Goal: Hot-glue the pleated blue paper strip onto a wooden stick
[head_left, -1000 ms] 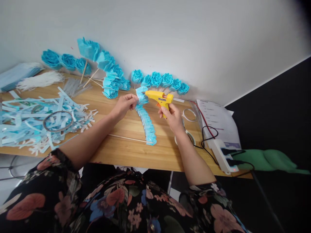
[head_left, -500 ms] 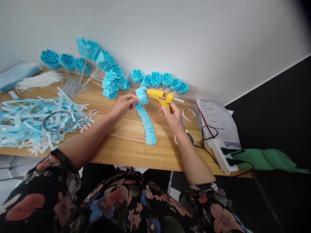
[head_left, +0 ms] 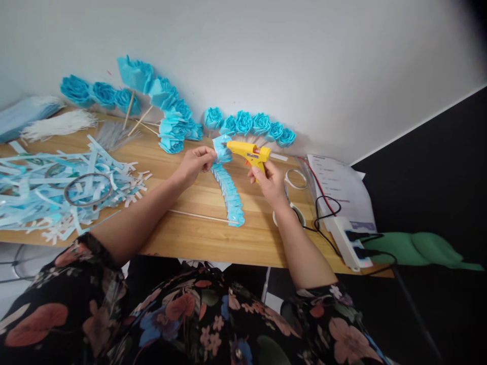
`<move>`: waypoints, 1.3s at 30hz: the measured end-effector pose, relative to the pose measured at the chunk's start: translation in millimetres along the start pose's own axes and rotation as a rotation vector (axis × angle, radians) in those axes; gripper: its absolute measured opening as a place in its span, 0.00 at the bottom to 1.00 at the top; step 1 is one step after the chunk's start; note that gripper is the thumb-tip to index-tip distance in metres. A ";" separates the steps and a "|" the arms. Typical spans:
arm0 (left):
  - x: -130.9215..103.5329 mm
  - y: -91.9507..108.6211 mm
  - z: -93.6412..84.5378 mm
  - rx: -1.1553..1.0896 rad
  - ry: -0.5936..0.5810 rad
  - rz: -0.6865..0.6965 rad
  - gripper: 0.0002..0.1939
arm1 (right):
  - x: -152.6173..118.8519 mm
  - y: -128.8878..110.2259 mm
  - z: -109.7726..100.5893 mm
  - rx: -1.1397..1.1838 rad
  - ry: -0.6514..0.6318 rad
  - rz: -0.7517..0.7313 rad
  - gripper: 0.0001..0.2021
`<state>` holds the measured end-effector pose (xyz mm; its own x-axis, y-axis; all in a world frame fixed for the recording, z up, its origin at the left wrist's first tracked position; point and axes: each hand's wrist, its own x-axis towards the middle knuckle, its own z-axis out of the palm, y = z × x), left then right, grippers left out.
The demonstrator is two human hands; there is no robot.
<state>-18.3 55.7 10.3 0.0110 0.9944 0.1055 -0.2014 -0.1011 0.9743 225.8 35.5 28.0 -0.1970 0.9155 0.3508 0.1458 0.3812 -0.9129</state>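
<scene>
My right hand [head_left: 267, 180] grips a yellow hot glue gun [head_left: 245, 149] by its handle, with a clear glue stick poking out of the back. The nozzle points left, over the upper end of a pleated light-blue paper strip [head_left: 228, 190]. At that end my left hand [head_left: 201, 161] pinches the strip's edge between its fingertips. From there the gathered strip curves down the wooden table. A thin wooden stick [head_left: 201, 216] lies with its right tip on the strip's lower end.
Blue paper roses [head_left: 243, 122] line the wall, several on sticks. Cut paper strips [head_left: 38, 197] pile up at left, with a dark ring [head_left: 88, 190] on top. Right are tape rolls [head_left: 296, 179], papers [head_left: 338, 187], a power strip [head_left: 344, 243] with cables and something green [head_left: 418, 248].
The glue gun's nozzle has shifted slightly left and down over the strip's upper end. My left hand keeps its pinch in nearly the same place.
</scene>
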 end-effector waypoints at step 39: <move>3.8 0.8 -2.8 -0.109 0.028 -0.014 0.13 | -1.4 -3.4 -1.0 -0.065 -0.046 0.010 0.24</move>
<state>-21.2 59.5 10.9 -0.0129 0.9963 0.0845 -0.3063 -0.0844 0.9482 226.6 33.1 30.8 -0.2395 0.9129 0.3306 0.2105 0.3813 -0.9002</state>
